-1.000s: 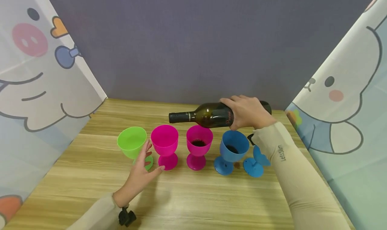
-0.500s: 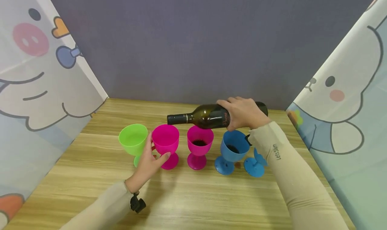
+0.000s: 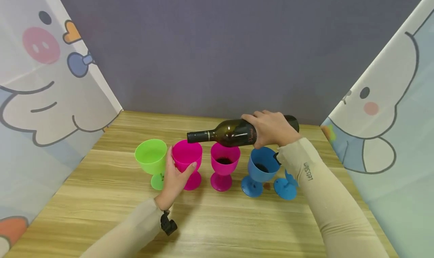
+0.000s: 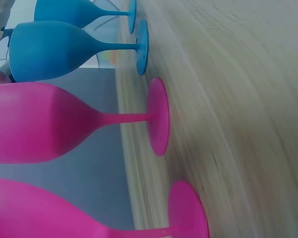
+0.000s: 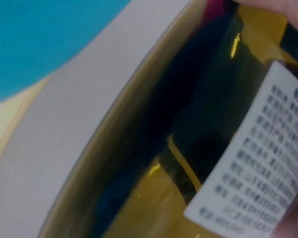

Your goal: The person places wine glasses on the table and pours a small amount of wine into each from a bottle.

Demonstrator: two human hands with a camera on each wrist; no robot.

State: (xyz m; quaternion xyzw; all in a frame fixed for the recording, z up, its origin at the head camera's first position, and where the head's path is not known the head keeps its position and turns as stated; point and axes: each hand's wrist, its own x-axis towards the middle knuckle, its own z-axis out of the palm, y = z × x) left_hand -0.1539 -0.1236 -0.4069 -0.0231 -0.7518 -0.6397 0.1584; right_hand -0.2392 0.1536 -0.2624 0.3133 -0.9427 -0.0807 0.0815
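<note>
My right hand [image 3: 269, 128] grips a dark green wine bottle [image 3: 230, 133] by its body. The bottle lies nearly level, its neck dipping left, with the mouth over the left pink goblet [image 3: 185, 154]. My left hand [image 3: 173, 180] is wrapped about that goblet's bowl, thumb in front and fingers on its left side. The second pink goblet [image 3: 217, 167] stands to its right with dark liquid inside. In the right wrist view, a white printed label [image 5: 258, 158] shows on the bottle. The left wrist view has the pink goblet's foot [image 4: 186, 210] on the table; my hand is hidden there.
A green goblet [image 3: 149, 160] stands at the left end of the row. To the right come a blue goblet [image 3: 254, 171] holding dark liquid and another blue goblet [image 3: 285, 189], partly behind my right sleeve. A grey panel [image 3: 217, 51] rises behind the wooden table [image 3: 217, 228].
My left hand has moved right from beside the green goblet onto the left pink goblet. The bottle has shifted slightly left, and its neck has dipped lower over that goblet.
</note>
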